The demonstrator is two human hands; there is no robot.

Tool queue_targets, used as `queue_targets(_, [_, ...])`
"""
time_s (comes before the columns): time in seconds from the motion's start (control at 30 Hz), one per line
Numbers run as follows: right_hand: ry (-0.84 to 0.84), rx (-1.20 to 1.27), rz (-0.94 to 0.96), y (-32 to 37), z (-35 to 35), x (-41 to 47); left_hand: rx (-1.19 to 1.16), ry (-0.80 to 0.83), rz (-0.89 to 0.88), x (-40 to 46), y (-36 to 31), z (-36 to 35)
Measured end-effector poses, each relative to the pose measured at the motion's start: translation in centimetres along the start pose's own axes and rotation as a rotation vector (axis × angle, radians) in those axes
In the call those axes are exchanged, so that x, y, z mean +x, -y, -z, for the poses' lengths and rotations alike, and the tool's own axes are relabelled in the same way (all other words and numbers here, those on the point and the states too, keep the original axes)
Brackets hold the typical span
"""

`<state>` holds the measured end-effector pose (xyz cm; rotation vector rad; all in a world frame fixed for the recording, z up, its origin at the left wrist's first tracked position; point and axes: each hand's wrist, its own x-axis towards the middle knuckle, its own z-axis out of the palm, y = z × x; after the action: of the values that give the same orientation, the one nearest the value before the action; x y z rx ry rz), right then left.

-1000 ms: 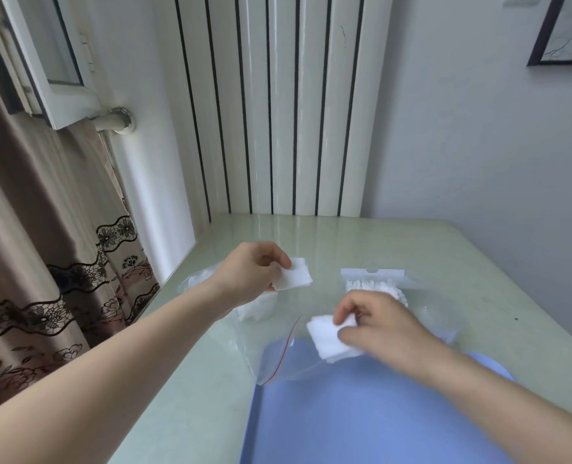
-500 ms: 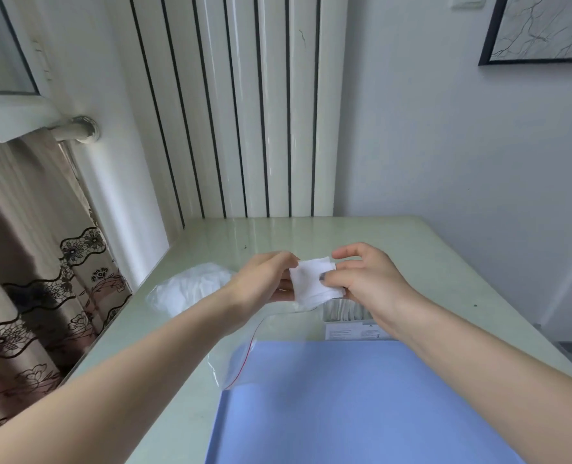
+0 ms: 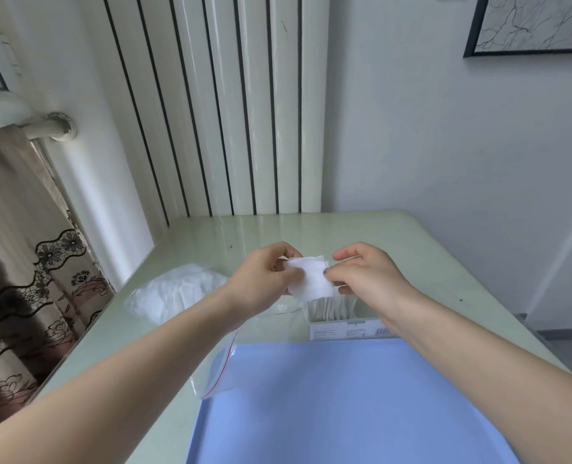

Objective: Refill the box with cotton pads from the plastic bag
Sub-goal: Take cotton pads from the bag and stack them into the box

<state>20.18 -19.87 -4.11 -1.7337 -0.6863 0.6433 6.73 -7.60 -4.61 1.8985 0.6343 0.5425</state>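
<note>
- the table (image 3: 411, 249) is stretching pale green and glossy under everything, smooth enough that light things are likely sliding easily on it.
- a flat blue mat (image 3: 344, 396) is lying at the near edge, matte and even.
- the plastic bag (image 3: 177, 293) is slumping on the table to the left, clear and crinkled, bulging with white pads; its red-striped mouth is trailing onto the mat, and it is probably limp and slippery to hold.
- the box (image 3: 344, 329) is sitting just beyond the mat, a small card carton with a printed label, open on top and showing pads standing on edge; it is likely light enough to shift if nudged.
- the left hand (image 3: 264, 279) and the right hand (image 3: 368, 276) are both pinching the cotton pads (image 3: 311, 279), a thin white square stack held in the air just above the box.
- the stack is looking soft, nearly weightless and compressible, so gripping opposite edges between thumb and fingertips is probably keeping it squared.
</note>
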Motion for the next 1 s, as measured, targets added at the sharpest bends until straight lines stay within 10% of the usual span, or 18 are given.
queue_targets(0.43, [0.270,0.362,-0.207,-1.3,3.8,2.8,-0.005,0.020,-0.068,4.2,-0.7,-4.5])
queue_targets(0.63, [0.073,0.373,-0.183,-2.5,4.2,4.7,0.027,0.071,0.037,5.4,-1.0,-5.9])
queue_targets(0.8, [-0.254,-0.493,0.103,-3.3,6.6,5.7,0.320,0.038,0.151,6.6,0.2,-5.1])
queue_targets(1.0, [-0.114,-1.119,0.201,-4.3,5.4,5.4,0.878,0.201,0.230,6.8,1.8,-4.9])
